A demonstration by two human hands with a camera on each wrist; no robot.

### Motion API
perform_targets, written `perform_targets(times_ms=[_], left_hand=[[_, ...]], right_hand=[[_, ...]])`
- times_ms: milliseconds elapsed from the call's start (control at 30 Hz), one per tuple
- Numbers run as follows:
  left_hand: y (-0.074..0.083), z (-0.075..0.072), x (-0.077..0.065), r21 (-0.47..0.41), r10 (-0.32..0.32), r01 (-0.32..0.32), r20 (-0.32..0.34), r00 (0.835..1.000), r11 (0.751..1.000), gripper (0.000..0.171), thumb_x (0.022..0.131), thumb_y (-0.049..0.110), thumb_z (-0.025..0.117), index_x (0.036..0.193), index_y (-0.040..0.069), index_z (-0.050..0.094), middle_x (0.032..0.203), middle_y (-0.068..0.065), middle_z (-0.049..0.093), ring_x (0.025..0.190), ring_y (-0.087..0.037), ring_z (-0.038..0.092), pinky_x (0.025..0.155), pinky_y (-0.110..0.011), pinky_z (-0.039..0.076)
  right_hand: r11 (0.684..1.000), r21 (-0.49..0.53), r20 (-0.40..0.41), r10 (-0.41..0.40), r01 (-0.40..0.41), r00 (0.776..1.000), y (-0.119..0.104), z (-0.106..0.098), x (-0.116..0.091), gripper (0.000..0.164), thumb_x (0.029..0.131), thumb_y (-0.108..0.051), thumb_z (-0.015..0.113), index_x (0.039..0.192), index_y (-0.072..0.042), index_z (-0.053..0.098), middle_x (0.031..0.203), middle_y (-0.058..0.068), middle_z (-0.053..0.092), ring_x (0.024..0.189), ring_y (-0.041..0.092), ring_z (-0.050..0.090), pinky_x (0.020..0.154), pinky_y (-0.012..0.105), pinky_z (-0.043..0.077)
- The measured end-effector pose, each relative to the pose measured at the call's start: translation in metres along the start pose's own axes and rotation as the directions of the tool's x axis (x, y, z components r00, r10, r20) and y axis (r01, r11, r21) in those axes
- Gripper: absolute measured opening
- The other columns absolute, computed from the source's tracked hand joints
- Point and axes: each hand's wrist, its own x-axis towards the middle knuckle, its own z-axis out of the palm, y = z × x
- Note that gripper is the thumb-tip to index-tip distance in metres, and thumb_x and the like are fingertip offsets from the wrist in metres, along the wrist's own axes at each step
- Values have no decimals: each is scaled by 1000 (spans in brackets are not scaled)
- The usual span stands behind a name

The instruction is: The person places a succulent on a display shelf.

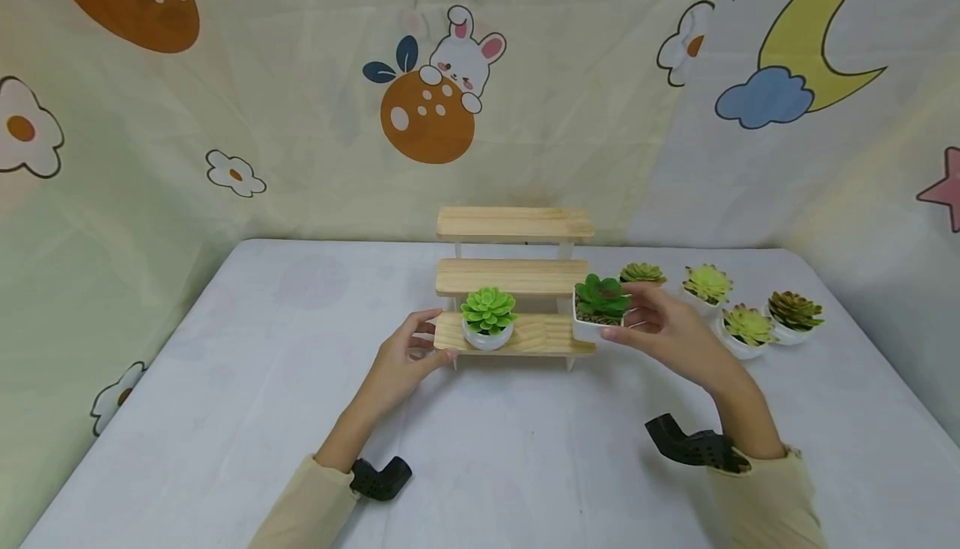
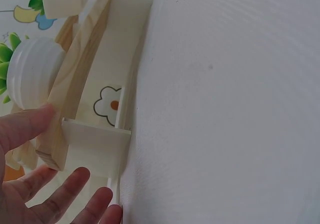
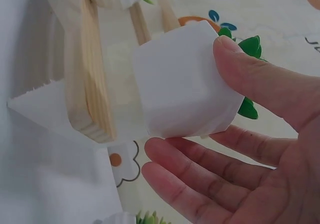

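Note:
My right hand (image 1: 671, 332) pinches a square white pot holding a dark green succulent (image 1: 602, 299), thumb on one side and fingers on the other. In the right wrist view, the white pot (image 3: 185, 81) is tilted and apart from the lowest plank. A three-tier wooden stand (image 1: 513, 278) has pale uprights. At the left end of its bottom plank, my left hand (image 1: 408, 357) grips the wood, with the thumb (image 2: 27, 126) against the plank and the other fingers spread beyond its end. A light green succulent in a round white pot (image 1: 488, 320) sits on that plank, near the left hand.
To the right of the stand, several potted succulents stand grouped, among them a yellow-green one (image 1: 707, 285) and a brownish one (image 1: 795, 316). A white cloth covers the table (image 1: 300, 407). Behind it hangs a printed curtain (image 1: 300, 99). Each wrist carries a black mount (image 1: 382, 479).

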Motion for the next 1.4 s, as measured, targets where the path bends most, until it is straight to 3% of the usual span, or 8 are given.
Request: perform_targets(times_ms=[267, 667, 933, 1400], left_hand=[[0, 1, 1, -7, 6, -6, 8, 1000, 1000, 62, 80, 32, 72, 135, 23, 45, 118, -7, 56, 103, -23, 57, 80, -36, 48], [0, 0, 1, 5, -4, 4, 7, 1000, 1000, 61, 80, 31, 72, 134, 25, 44, 118, -5, 55, 103, -22, 57, 78, -34, 48], [1, 0, 0, 1, -3, 3, 8, 1000, 1000, 62, 80, 32, 72, 135, 24, 44, 118, -5, 55, 102, -22, 57, 78, -34, 48], [0, 1, 0, 1, -19, 19, 12, 1000, 1000, 61, 81, 33, 71, 135, 25, 43, 118, -3, 55, 102, -21, 57, 76, -32, 47]], right_hand=[[1000, 28, 34, -13, 12, 999, -3, 10, 3, 69, 84, -35, 68, 138, -3, 38, 116, 17, 58, 102, 27, 59, 79, 38, 51], [996, 72, 30, -50, 48, 998, -3, 27, 11, 63, 80, -30, 73, 131, -5, 46, 107, 13, 62, 93, 21, 61, 74, 27, 50], [992, 88, 25, -89, 87, 996, -3, 33, 12, 60, 82, -27, 71, 131, -3, 46, 113, 15, 60, 93, 21, 61, 75, 29, 50], [989, 135, 25, -58, 54, 998, -7, 42, 15, 63, 83, -28, 70, 134, -2, 43, 113, 17, 60, 98, 24, 60, 82, 38, 50]])
